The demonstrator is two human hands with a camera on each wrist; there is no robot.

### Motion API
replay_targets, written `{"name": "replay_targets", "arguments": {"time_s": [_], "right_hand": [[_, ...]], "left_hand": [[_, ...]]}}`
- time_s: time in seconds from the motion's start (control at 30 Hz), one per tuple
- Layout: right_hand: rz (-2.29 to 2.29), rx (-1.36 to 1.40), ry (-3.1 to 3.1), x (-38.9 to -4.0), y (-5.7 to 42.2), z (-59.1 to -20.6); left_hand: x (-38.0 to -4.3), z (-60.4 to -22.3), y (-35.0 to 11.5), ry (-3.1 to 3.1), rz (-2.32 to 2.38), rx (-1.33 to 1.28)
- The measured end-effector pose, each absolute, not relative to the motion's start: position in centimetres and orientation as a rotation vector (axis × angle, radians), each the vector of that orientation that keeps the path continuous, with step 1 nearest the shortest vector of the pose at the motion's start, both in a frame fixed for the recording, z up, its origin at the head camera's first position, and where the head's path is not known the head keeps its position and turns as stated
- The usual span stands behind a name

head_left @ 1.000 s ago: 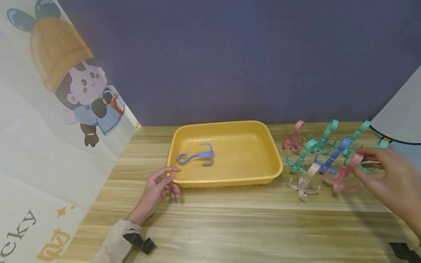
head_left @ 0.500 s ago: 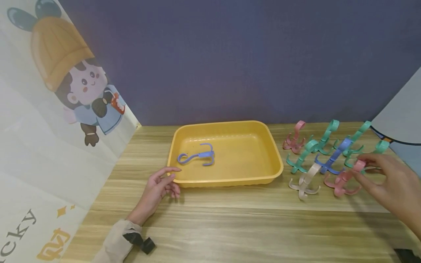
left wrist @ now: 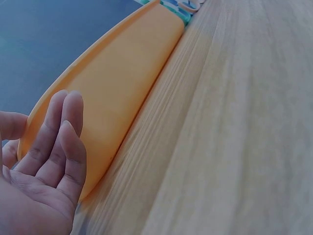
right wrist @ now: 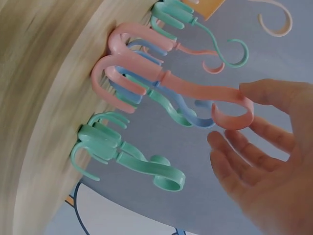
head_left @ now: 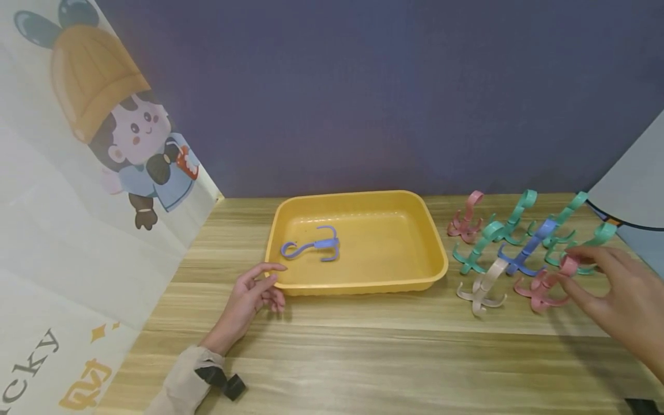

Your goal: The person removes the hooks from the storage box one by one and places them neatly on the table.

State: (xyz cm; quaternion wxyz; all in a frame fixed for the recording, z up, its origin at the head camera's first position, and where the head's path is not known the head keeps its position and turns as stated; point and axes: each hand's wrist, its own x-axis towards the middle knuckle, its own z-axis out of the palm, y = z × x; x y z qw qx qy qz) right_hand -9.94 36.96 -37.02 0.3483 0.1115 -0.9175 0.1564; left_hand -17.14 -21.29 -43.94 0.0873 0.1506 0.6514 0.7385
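At the right in the head view, my right hand (head_left: 619, 291) pinches the curled top of a pink multi-prong hanging hook (head_left: 539, 288) between thumb and index finger. Its prongs sit low at the table. The right wrist view shows the same pink hook (right wrist: 195, 89), its curl at the thumb tip and the other fingers loosely bent below. My left hand (head_left: 254, 294) grips the near left corner of a yellow tray (head_left: 358, 282), thumb and index over the rim and the remaining fingers outside its wall. Inside the tray lies a single blue-purple hook (head_left: 324, 244) on its side.
Several more hooks stand close around the held one: a beige hook (head_left: 482, 288), a blue hook (head_left: 529, 248), another pink hook (head_left: 467, 219) and green hooks (head_left: 477, 248). A dark blue panel (head_left: 363, 98) rises behind the wooden table (head_left: 363, 357).
The pink hook in my right hand has come down and steadied, its prongs now lower and slightly farther right. My left hand stays at the tray corner.
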Motion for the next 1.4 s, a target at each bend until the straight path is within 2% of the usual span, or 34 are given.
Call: {"name": "replay_targets", "arguments": {"time_s": [0.33,0.8,1.4], "right_hand": [[0.466,0.243,-2.29,-9.6,35.6,-36.4],[0.434,0.333,-2.283,-8.7,32.0,-33.0],[0.435,0.649,-2.239,-10.4,26.0,-30.8]], "left_hand": [[-17.1,-44.0,-21.3,1.948,2.198,0.46],[-17.1,-43.9,-21.3,1.953,2.194,0.454],[-17.1,-43.9,-21.2,1.968,2.192,0.444]]}}
